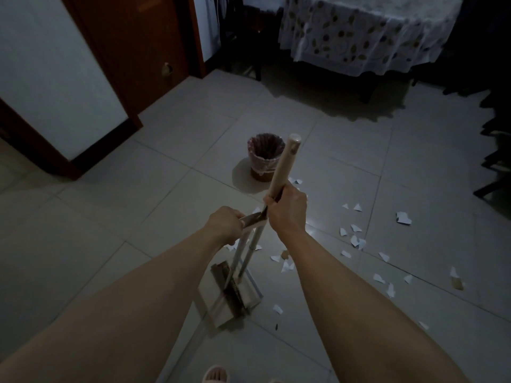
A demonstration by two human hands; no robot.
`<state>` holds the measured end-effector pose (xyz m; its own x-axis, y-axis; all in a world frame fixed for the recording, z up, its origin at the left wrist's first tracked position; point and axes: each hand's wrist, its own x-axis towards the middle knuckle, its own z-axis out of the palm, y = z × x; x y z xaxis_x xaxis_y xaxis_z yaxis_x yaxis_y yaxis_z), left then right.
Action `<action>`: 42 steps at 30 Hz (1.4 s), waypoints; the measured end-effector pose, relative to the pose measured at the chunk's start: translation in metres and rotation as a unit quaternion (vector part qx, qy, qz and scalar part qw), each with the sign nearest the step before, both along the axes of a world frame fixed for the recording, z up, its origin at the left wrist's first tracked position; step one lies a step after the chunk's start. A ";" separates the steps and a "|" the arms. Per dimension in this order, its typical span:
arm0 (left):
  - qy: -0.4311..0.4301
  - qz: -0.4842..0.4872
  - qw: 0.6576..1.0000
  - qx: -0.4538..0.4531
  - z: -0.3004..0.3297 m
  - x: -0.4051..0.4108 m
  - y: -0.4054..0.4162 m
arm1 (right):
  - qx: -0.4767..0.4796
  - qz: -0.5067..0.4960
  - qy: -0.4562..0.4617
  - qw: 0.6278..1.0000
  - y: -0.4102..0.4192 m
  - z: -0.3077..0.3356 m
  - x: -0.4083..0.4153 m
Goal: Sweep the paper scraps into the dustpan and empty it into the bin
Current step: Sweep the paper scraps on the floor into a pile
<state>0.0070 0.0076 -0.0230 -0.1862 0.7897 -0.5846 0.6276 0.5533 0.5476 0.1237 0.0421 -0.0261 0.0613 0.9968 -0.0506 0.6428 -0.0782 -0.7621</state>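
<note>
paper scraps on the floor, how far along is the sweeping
Done: nothing visible yet; the paper scraps lie scattered over the tiled floor. In hand: the right hand grips the broom handle and the left hand grips the dustpan handle, with the dustpan on the floor, the broom head at it. Left: sweeping the scraps in and emptying into the bin.

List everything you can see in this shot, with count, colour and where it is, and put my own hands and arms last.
Paper scraps: many, white, scattered on the floor, mostly right of centre.
Bin: one, brown with pale liner, centre floor.
Broom: one, light wooden handle, upright in the middle.
Dustpan: one, metallic, long-handled, on the floor below the hands.
Floor: pale tiles.
Door frame: dark brown, upper left.
Tablecloth: one, white with leaf print, top right.
Slipper: one, pale, bottom edge.
Left hand: grips the dustpan handle.
Right hand: grips the broom.
</note>
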 end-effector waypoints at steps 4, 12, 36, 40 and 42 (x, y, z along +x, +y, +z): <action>-0.001 -0.003 1.000 0.004 0.001 -0.002 0.000 | 0.000 -0.002 -0.002 1.000 0.002 0.000 -0.001; -0.021 0.040 0.999 -0.010 0.002 -0.026 -0.009 | -0.005 -0.090 -0.028 0.996 0.018 -0.002 0.032; 0.129 -0.091 0.987 0.013 0.025 -0.007 -0.001 | -0.006 -0.075 0.007 0.997 -0.004 0.030 0.047; 0.062 -0.068 0.989 0.119 0.040 0.011 0.007 | -0.002 -0.083 0.028 0.996 -0.017 0.043 0.054; -0.033 -0.029 0.990 0.136 0.046 0.027 0.008 | 0.004 -0.086 0.043 0.995 -0.025 0.053 0.060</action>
<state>0.0340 0.0152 0.0231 -0.1046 0.9275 -0.3588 0.6111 0.3446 0.7126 0.1841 0.0173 0.0270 0.2267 0.9724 -0.0552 0.5527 -0.1751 -0.8148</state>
